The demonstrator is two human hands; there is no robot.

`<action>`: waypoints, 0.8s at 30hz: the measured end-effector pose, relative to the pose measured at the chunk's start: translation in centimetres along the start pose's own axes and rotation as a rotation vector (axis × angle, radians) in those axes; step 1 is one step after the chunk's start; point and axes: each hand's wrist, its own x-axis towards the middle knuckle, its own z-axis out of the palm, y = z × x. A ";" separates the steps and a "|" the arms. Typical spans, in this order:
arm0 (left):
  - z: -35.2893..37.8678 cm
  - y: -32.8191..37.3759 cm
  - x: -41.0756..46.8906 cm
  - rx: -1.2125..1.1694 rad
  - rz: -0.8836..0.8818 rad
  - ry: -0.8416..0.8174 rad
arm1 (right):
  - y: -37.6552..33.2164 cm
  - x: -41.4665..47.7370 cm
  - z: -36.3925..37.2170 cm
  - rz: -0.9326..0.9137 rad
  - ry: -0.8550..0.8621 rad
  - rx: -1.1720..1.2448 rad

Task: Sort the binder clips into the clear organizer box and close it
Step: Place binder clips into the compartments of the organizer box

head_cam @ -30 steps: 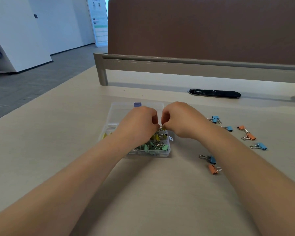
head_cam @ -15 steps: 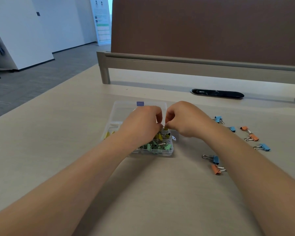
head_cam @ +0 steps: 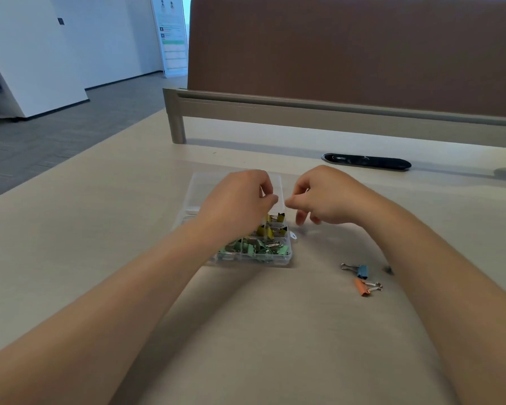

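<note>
One box (head_cam: 196, 197) is on the counter (head_cam: 100, 229). Two loose clips show whole: one blue clip (head_cam: 362, 271) and one orange clip (head_cam: 362, 287). In the box, green clips (head_cam: 254, 249) and yellow clips (head_cam: 265, 231) lie heaped, too tangled to count. One black slot (head_cam: 367, 161).

Left hand (head_cam: 237, 200) over organizer box (head_cam: 275, 260)

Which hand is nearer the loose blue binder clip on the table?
Right. The right hand hovers beyond the blue binder clip, beside the organizer box; the left hand is farther left, over the box.
</note>
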 end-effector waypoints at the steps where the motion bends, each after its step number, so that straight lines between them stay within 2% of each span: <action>1: -0.3 0.3 -0.1 -0.007 0.016 0.016 | 0.1 -0.4 -0.5 0.004 0.014 0.004; 10: 0.4 6.8 -2.5 -0.050 0.167 -0.145 | 3.2 -6.6 -3.7 0.102 0.066 -0.034; 18: 3.6 10.7 -4.6 0.098 0.204 -0.403 | 8.3 -12.5 -3.8 0.210 0.057 -0.087; 24: 4.4 11.6 -5.4 0.144 0.223 -0.445 | 9.6 -14.1 -2.0 0.208 0.067 -0.168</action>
